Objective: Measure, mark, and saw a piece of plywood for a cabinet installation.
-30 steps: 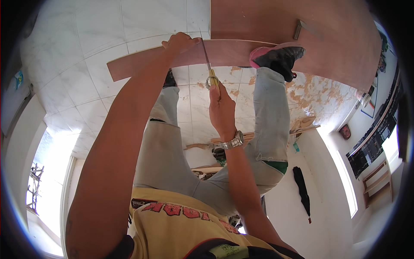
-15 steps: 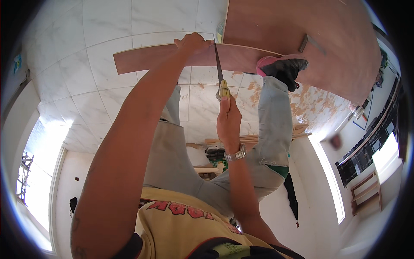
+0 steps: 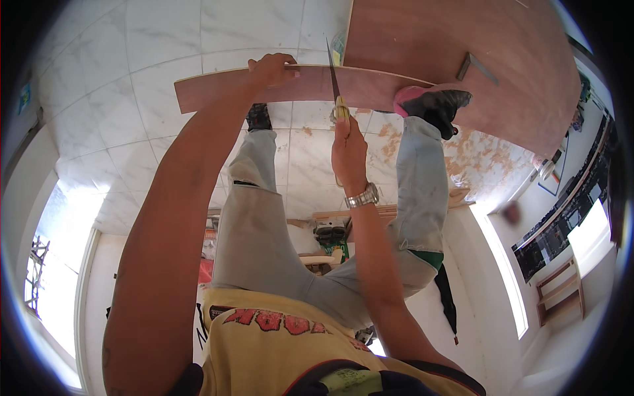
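My left hand (image 3: 269,70) grips the upper edge of a long, narrow pinkish-brown board (image 3: 205,93), left of a handsaw. My right hand (image 3: 348,148) is closed on the saw's pale yellow handle (image 3: 342,109). The thin blade (image 3: 334,78) crosses the board, its tip reaching past the far edge. My pink-and-black right shoe (image 3: 426,104) rests at the board's right part; my left shoe (image 3: 258,115) is partly visible below the board, behind my left forearm.
A large plywood sheet (image 3: 522,72) with a metal square (image 3: 473,66) on it lies upper right on the tiled floor (image 3: 152,36). Sawdust patches (image 3: 462,158) are scattered near my right leg. A wooden rack (image 3: 561,290) stands at right, a bright doorway (image 3: 56,257) at left.
Since half a second ago my right hand has moved forward, pushing the saw farther across the board. My left hand has shifted leftward along the board, away from the blade.
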The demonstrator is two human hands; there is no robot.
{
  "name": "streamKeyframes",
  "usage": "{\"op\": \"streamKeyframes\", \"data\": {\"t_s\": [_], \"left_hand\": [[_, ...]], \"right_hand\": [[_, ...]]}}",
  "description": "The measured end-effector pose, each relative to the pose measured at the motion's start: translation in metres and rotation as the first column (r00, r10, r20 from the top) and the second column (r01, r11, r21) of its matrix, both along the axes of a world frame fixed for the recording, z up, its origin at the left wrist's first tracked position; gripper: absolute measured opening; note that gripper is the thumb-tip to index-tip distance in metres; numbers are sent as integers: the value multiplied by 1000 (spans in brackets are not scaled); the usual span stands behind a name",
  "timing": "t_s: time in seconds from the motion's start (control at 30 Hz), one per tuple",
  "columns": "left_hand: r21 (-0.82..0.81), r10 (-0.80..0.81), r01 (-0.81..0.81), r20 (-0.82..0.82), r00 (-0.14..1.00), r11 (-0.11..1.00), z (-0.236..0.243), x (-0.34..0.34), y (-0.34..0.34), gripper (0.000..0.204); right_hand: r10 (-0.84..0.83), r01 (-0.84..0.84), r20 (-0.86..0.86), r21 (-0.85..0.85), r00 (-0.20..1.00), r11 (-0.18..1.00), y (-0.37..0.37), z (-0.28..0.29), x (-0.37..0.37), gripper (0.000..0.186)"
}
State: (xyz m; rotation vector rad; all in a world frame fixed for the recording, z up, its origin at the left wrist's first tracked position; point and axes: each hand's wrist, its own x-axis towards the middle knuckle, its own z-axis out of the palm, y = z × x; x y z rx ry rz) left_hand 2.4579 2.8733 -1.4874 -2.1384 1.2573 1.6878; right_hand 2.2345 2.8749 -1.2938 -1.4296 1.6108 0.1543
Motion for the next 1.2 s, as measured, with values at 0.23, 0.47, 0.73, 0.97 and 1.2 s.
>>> {"op": "streamKeyframes", "data": {"t_s": [0.23,0.47,0.73,0.97,1.2], "left_hand": [[11,65,-65,2,998,998,2,7,2,51],[0,50,-50,-29,998,999,-1,-2,-14,51],[19,75,-75,11,997,997,5,10,4,52],[-65,65,-67,-24,998,996,6,-9,-18,48],[-1,59,-59,16,998,998,12,7,1,47]], "right_hand": [[19,-19,-33,-1,999,1000,4,3,1,48],[31,-29,13,-112,999,993,-45,-79,16,46],[-30,33,-53,57,998,998,28,20,-15,43],[-84,86,22,-109,996,990,-75,-123,39,43],[-12,20,-86,97,996,995,25,43,-10,38]]}}
